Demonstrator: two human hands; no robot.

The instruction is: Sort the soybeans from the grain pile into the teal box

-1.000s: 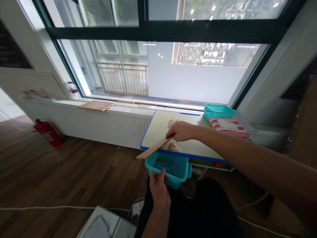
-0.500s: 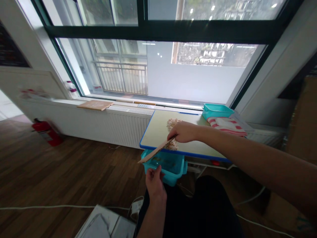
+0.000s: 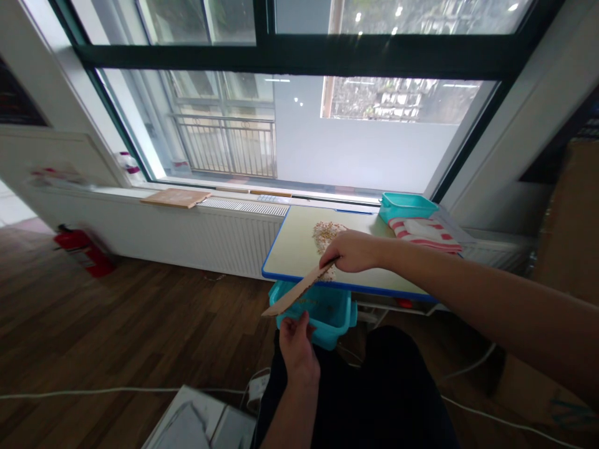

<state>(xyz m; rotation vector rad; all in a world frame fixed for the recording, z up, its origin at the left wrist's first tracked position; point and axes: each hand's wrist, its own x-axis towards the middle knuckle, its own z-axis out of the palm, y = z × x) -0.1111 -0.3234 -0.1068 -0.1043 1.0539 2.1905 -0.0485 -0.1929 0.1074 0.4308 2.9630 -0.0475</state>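
Observation:
My right hand [image 3: 352, 251] is closed on one end of a thin brown cardboard strip [image 3: 296, 292] that slants down past the front edge of a small blue-rimmed table [image 3: 290, 246]. A heap of small mixed grains [image 3: 324, 234] lies on the tabletop just beyond that hand. My left hand [image 3: 296, 348] grips the near rim of a teal plastic bin [image 3: 327, 310] held below the table's front edge. The bin's inside shows a few grains.
A second teal bin [image 3: 406, 206] and a red-and-white striped cloth [image 3: 425, 232] sit at the table's far right. A white radiator and window sill [image 3: 210, 215] run behind, with a wooden board [image 3: 174, 198] on the sill. A red fire extinguisher [image 3: 79, 251] lies on the wooden floor at left.
The right hand has drawn the cardboard strip toward the table's front edge, and the heap beside it looks smaller. The left hand keeps the teal bin under the edge.

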